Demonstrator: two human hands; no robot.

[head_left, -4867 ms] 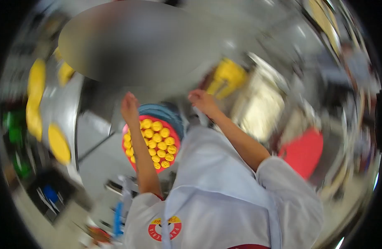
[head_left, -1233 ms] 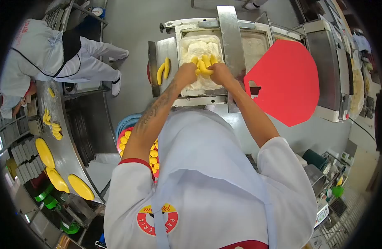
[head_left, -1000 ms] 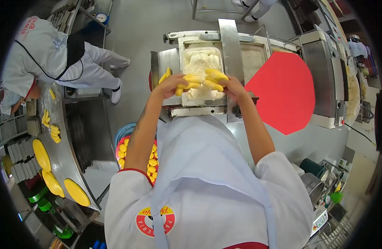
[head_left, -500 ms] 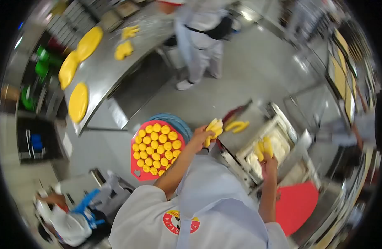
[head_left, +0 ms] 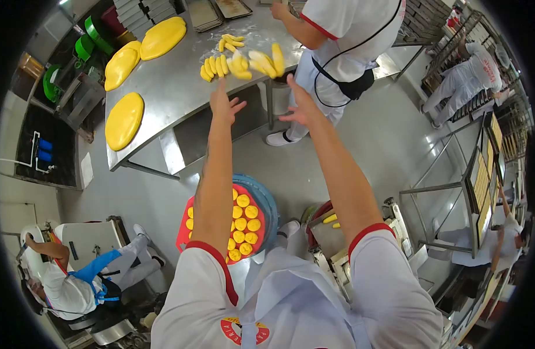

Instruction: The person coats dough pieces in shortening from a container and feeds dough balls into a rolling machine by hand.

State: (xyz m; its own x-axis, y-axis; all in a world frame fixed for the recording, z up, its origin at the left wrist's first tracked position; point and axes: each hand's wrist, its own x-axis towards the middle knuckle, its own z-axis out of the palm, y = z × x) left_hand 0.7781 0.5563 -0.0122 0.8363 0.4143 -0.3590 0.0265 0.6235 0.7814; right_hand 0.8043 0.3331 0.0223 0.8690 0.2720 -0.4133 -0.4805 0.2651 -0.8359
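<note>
My left hand (head_left: 224,106) reaches out near the front edge of the steel table (head_left: 162,102), fingers apart and holding nothing. To its right, my right hand (head_left: 303,104) is also open, palm turned inward. Just beyond my fingers are several blurred yellow dough rolls (head_left: 261,63), apart from both hands; whether they touch the table I cannot tell. More dough rolls (head_left: 214,67) lie on the tabletop beside them. Below my left forearm, a red board (head_left: 185,235) bears many round yellow dough pieces (head_left: 239,224), partly hidden by that arm.
Large yellow dough slabs (head_left: 125,120) lie along the table's left side. A co-worker (head_left: 349,35) stands at its right end. A blue tub (head_left: 266,200) is under the red board. A machine (head_left: 389,238) stands at my right, and a tray rack (head_left: 482,174) beyond it.
Both hands have moved from beside the machine and tub forward to the table. The dough rolls they held have been let go. The view has swung toward the table.
</note>
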